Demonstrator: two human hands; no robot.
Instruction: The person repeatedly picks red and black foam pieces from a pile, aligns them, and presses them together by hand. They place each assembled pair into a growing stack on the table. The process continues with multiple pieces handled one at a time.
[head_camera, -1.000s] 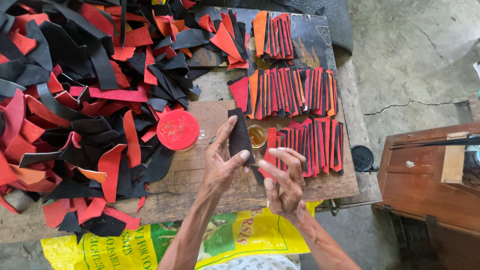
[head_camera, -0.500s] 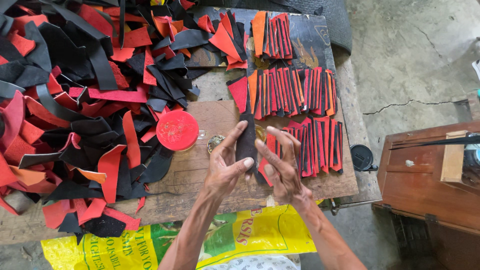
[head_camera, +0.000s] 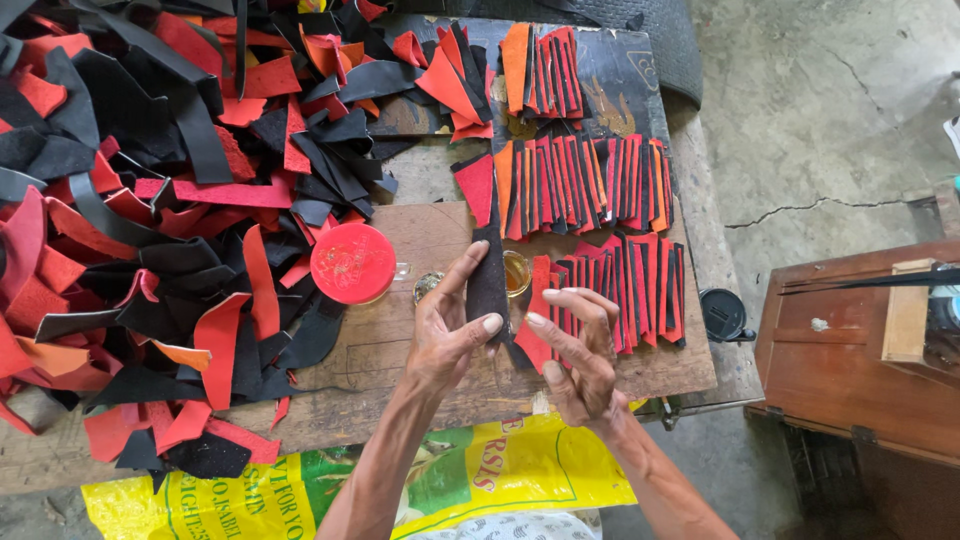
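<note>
- Nearest, over the worn wooden board (head_camera: 640, 375), the left hand (head_camera: 448, 335) pinches a narrow black leather strip (head_camera: 488, 285) between thumb and forefinger; the right hand (head_camera: 578, 350), fingers spread, touches nothing.
- Just beyond the fingertips sit a small glass jar of amber glue (head_camera: 516, 272) and a round red lid (head_camera: 353, 263).
- Farther off lie neat rows of red, orange and black strips (head_camera: 590, 185): the strip seems mid-handling, so next comes careful placing beside them.

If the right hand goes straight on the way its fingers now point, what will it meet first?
The right hand points up and left, so it would probably first meet the black strip held by the left hand. Its fingertips are already very near; depth is unclear.
</note>
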